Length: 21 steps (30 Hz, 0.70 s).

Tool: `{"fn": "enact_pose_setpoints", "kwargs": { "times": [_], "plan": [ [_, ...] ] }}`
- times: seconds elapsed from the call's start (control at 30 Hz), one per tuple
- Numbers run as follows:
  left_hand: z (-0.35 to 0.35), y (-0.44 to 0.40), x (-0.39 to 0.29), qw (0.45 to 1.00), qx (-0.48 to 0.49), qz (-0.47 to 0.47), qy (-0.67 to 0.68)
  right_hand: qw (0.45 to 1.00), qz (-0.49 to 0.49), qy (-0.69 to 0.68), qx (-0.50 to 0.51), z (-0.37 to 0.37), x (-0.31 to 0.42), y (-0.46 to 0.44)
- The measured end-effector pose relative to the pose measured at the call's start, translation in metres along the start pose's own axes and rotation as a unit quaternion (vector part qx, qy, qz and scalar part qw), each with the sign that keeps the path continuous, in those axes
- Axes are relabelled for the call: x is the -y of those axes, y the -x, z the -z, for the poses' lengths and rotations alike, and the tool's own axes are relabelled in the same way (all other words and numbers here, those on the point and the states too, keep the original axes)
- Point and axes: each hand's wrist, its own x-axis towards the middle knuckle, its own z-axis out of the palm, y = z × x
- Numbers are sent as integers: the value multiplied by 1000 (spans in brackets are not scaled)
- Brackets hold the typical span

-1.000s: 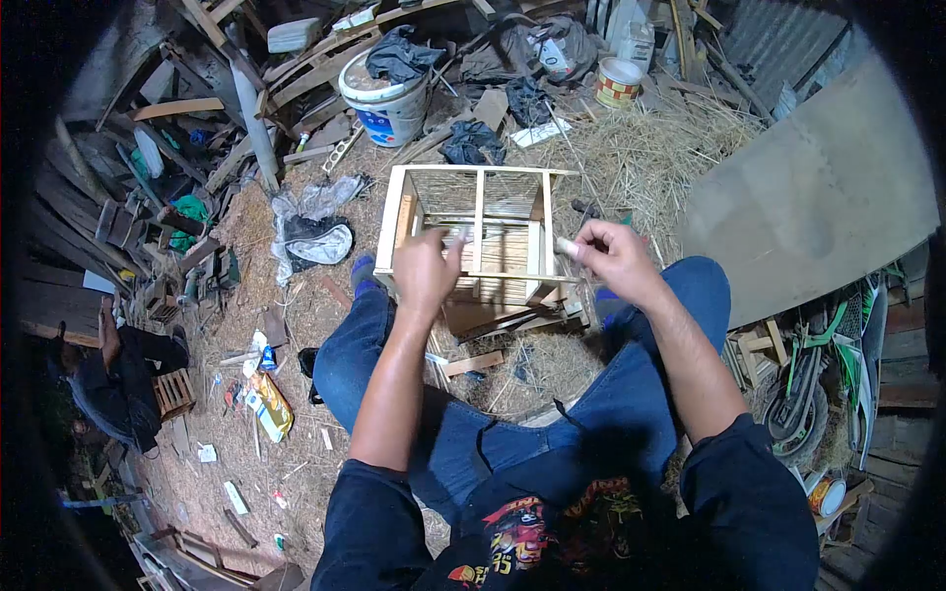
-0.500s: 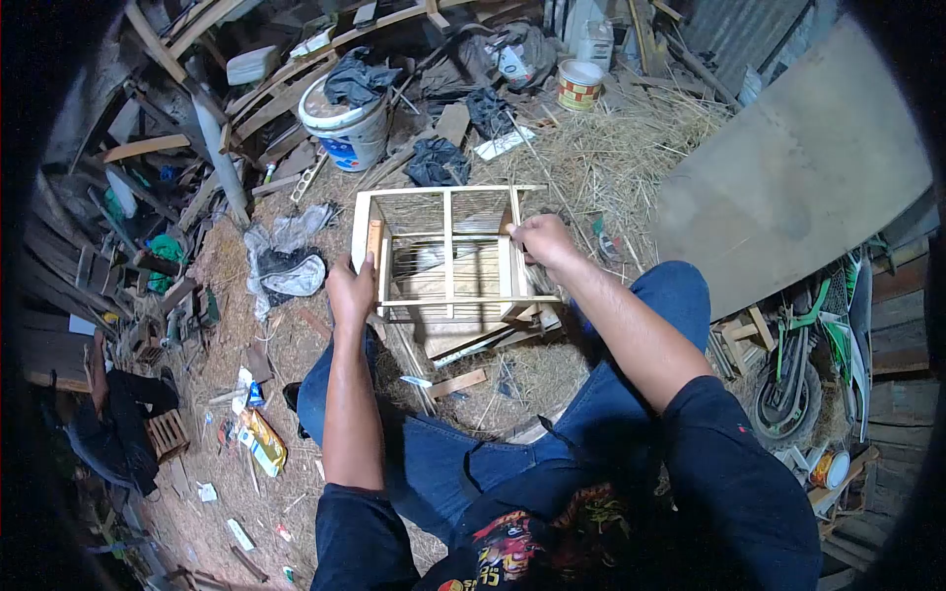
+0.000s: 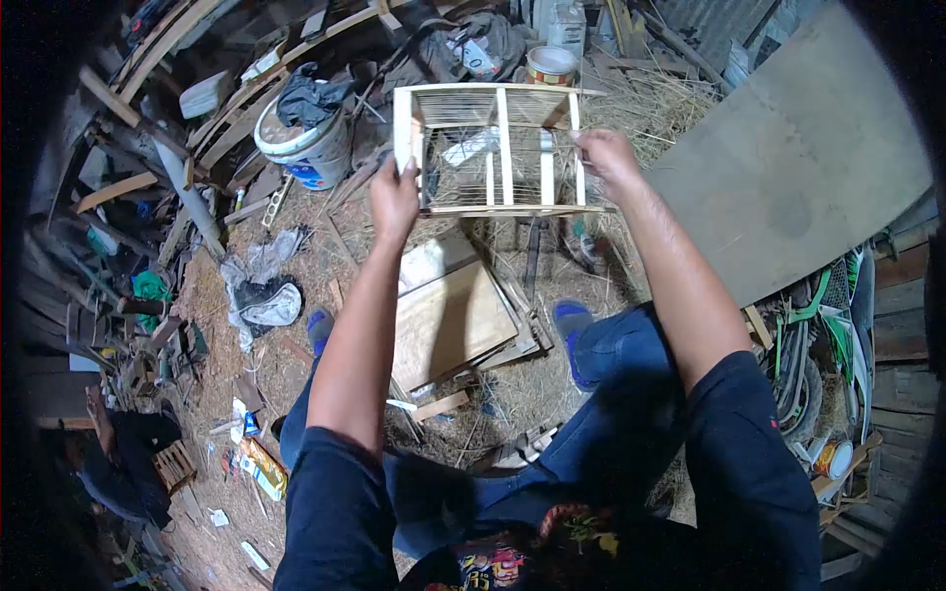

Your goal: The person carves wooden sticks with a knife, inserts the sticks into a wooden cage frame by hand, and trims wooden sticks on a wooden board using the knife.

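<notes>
A pale wooden cage with thin parallel bars [image 3: 505, 148] is held up in front of me, raised off the ground. My left hand [image 3: 394, 200] is closed on its left side post. At the right side post, my right hand [image 3: 608, 161] pinches the frame with thumb and fingers. Below the cage, flat wooden boards [image 3: 458, 320] lie stacked on the straw-strewn ground between my feet. A small wood offcut [image 3: 439, 405] rests by the near edge of the boards.
A white bucket [image 3: 310, 158] topped with a black plastic bag stands back left. A large flat panel [image 3: 788, 167] leans at the right, beside a green motorbike [image 3: 818, 315]. Another person [image 3: 123, 448] sits at the far left. Scrap wood [image 3: 118, 192] is piled along the left.
Both hands have lifted the cage up and away from me, off the boards, which are now uncovered. My view has shifted slightly and my legs have moved apart.
</notes>
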Motion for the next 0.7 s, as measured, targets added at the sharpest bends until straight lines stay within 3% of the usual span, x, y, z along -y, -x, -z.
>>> {"fn": "enact_pose_setpoints", "kwargs": {
  "times": [0.07,0.13,0.23,0.27,0.33,0.47,0.57,0.7],
  "plan": [
    [-42,-12,9,1000,12,-1,-17,999,-6,37,-24,19,-8,-16],
    [-80,-23,38,998,28,13,49,997,-6,70,-39,35,-33,-33],
    [-114,-21,57,999,-5,-33,-23,992,-20,109,-53,43,-78,-53],
    [-128,-33,97,1000,22,-22,-1,991,-33,116,-57,45,-92,-58],
    [-138,-31,97,1000,21,-1,-16,982,-21,156,-102,38,-112,-65],
    [-153,-47,117,998,52,36,16,987,-84,110,-83,30,-144,-97],
    [-175,-70,183,1000,19,-11,-11,986,-49,141,-68,29,-164,-120],
    [-184,-63,178,998,48,32,-3,974,-45,217,-52,22,-192,-138]
  ]
}}
